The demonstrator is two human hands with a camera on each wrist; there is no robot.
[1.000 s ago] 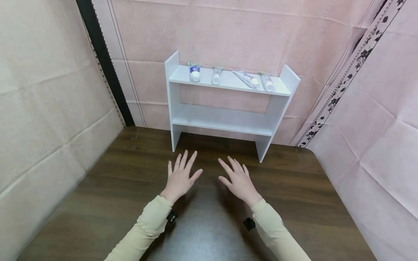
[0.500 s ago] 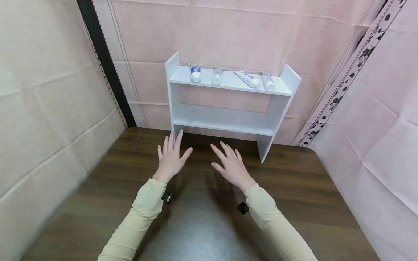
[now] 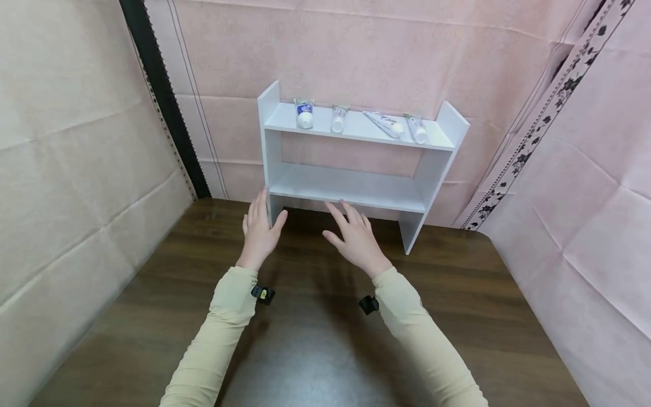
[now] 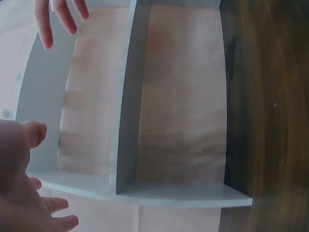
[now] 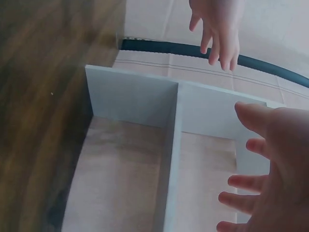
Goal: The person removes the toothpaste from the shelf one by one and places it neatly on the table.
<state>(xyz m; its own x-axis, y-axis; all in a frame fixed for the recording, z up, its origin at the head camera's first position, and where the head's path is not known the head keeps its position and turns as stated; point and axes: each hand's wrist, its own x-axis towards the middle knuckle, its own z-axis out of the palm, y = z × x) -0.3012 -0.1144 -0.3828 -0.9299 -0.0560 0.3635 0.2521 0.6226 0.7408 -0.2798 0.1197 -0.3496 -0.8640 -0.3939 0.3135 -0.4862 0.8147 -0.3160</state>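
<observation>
Pink cloth point(image 3: 366, 51) hangs behind brown wooden table point(image 3: 315, 350). On table, near this cloth, stands white shelf point(image 3: 356, 181). Blue-labelled tube point(image 3: 304, 115) lies on top board point(image 3: 356, 130), left end; three paler tubes point(image 3: 338, 119) lie along same board to right. Left hand point(image 3: 259, 234), fingers extended, thumb apart, is at left side panel point(image 3: 272, 144); contact I cannot tell. Right hand point(image 3: 356, 237), fingers spread and slightly bent, is before lower board point(image 3: 305, 178).
</observation>
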